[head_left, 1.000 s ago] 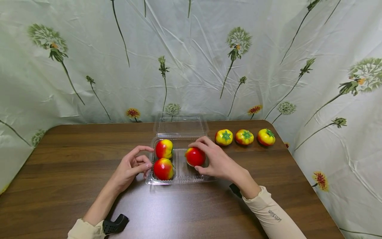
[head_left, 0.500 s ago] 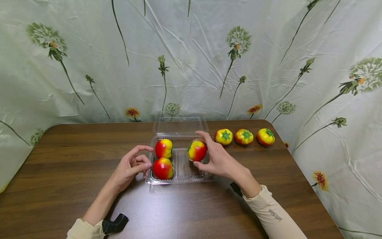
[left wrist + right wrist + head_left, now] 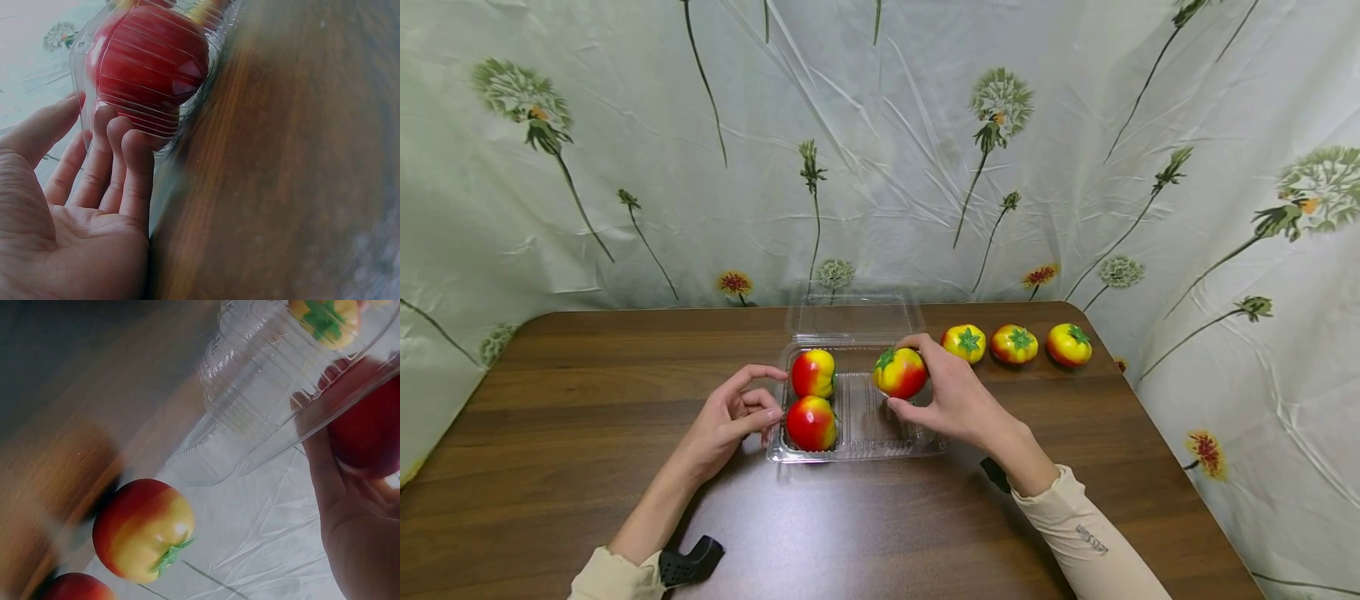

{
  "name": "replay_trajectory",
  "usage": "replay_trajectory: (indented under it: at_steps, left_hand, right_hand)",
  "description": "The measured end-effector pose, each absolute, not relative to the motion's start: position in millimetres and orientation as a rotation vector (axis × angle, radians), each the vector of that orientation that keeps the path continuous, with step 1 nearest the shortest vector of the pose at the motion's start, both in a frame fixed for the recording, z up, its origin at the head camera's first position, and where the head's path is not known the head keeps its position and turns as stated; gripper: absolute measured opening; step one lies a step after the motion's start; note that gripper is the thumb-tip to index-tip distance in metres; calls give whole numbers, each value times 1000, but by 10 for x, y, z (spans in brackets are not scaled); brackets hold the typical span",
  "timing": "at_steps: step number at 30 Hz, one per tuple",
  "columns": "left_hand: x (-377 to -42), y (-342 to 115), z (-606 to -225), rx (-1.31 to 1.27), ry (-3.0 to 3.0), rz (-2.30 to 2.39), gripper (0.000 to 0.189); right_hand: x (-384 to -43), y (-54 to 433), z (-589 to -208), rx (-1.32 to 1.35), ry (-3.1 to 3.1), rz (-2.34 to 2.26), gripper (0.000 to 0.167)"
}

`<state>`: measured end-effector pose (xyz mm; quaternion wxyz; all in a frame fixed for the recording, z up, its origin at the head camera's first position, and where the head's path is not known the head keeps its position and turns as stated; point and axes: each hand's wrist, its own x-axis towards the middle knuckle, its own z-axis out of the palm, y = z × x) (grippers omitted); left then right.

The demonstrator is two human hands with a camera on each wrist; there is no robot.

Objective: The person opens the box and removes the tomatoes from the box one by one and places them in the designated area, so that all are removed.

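Observation:
My right hand grips a red-and-yellow tomato between thumb and fingers, above the right-hand part of a clear plastic clamshell container. The tomato's green calyx points up and away to the left. Two more tomatoes, a far one and a near one, lie on their sides in the left compartment. At the container's left edge, my left hand holds the rim; in the left wrist view its thumb touches the rim and its other fingers lie against the wall beneath.
The container's lid stands open at the back. Three tomatoes line the far right of the wooden table: left, middle and right. A flower-printed curtain hangs behind the table.
The tomato in my right hand has turned, so its calyx now shows at the upper left, and it sits slightly higher and farther right. My left hand stays at the rim.

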<state>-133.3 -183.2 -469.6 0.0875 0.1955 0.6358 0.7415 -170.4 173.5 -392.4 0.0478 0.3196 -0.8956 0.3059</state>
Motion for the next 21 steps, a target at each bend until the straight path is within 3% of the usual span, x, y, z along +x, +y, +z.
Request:
replay_trajectory:
  at_steps: [13,21]
  left_hand:
    - [-1320,-1814,-4668,604,1894,2211,43]
    - [-1312,-1817,-4660,606,1910,2202,43]
  right_hand:
    - [-1693,1952,-3930,863,-2620,1023,83]
    - [-1717,2116,-3960,849,-2570,948,75]
